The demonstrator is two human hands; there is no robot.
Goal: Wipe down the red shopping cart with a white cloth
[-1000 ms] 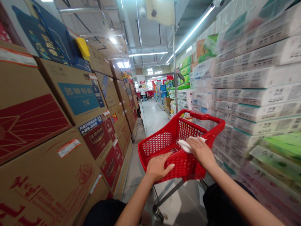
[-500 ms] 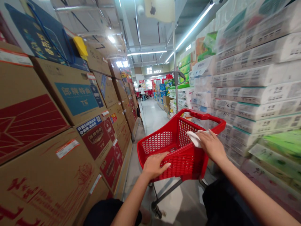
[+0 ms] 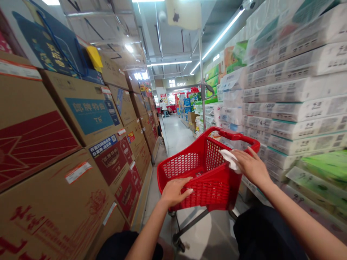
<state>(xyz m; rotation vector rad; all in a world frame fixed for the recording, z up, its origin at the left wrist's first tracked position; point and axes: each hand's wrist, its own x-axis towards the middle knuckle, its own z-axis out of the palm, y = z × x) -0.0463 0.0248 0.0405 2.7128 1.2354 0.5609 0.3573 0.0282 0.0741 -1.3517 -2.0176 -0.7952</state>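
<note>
Right hand [image 3: 252, 167] has slid rightward along the rim of the red cart [image 3: 202, 193], white cloth [image 3: 230, 159] held under its fingers. Wiping seems to have reached the corner just below the handle [image 3: 233, 135]. Left hand [image 3: 175, 191], well left of the cloth, rests loosely on the near rim, thumb spread, grasping nothing visible. Cart lies beneath both hands.

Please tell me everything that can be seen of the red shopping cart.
The red, plastic-looking shopping cart has a perforated basket, a raised red handle and a grey, metal-looking frame with a dark wheel. It stands upright on the pale floor, sideways, its handle at the person's right. The bare left hand rests on the near rim; the bare right hand has a crumpled white cloth at that rim.
</note>
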